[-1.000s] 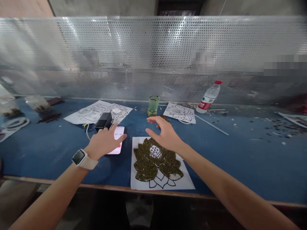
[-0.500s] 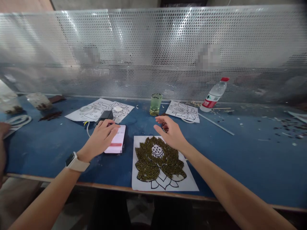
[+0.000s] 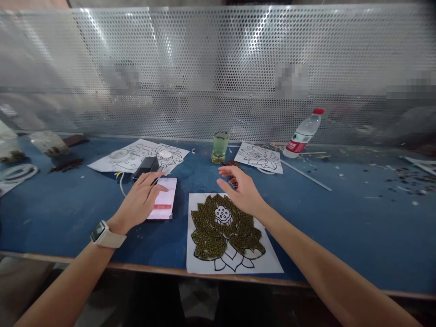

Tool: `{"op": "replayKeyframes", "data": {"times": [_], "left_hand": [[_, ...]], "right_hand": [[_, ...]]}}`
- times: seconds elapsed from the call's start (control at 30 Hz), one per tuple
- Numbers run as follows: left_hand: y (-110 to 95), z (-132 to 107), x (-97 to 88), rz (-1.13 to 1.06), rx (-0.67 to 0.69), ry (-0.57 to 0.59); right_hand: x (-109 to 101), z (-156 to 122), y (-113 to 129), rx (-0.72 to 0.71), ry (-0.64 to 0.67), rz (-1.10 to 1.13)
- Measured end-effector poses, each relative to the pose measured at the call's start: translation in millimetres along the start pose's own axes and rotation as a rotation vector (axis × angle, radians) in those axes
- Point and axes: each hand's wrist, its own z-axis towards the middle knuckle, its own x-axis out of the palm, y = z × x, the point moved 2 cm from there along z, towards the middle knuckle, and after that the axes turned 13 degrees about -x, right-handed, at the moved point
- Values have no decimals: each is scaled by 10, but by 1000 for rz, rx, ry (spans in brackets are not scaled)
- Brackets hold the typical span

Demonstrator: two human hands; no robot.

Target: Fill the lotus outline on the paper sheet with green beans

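Perforated silvery metal panelling [image 3: 200, 77] backs a blue tabletop [image 3: 344, 231]. Fingers released, the left hand [image 3: 140, 198] lies over a lit rectangular smartphone [image 3: 166, 199]; the right hand [image 3: 242, 190], unclenched, hovers beside a white, green-grained paper lotus sheet [image 3: 233, 260] near the table's edge.

We see a smooth, dull blue worktop [image 3: 323, 236] with a wood-like front edge [image 3: 153, 270], backed by a perforated panel [image 3: 190, 68] of shiny metal. The lotus drawing [image 3: 233, 262] is matt white paper, its petals roughened by small, hard-looking green beans [image 3: 208, 246]. We find glassy gloss on the smartphone [image 3: 165, 200], clear smooth plastic in the water bottle [image 3: 309, 126], and a matt, smooth smartwatch strap [image 3: 112, 240] that looks like rubber.
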Motion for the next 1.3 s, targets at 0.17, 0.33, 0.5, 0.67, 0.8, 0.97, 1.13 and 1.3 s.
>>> {"op": "replayKeyframes", "data": {"times": [0.17, 0.33, 0.5, 0.67, 0.8, 0.97, 1.13, 1.3], "left_hand": [[-8, -2, -8, -54, -25, 10], [-74, -133, -109, -147, -54, -43], [-115, -452, -120, -134, 63, -48], [-145, -647, -48, -34, 127, -77], [-160, -662, -21, -40, 132, -37], [-150, -656, -39, -76, 108, -25], [-600, -759, -58, -164, 214, 2], [-1426, -867, 304, -84, 639, 206]], "right_hand": [[2, 2, -5, 1, -4, -4], [-18, 6, 30, 8, -5, -10], [-28, 3, 53, 8, -7, -10], [-17, -3, 25, 0, -10, -2], [-19, 2, 27, 7, -12, -2], [-35, 12, 52, 10, -15, -5], [-39, 15, 39, -3, -12, -16], [-6, 12, 11, -22, 12, -51]]}}
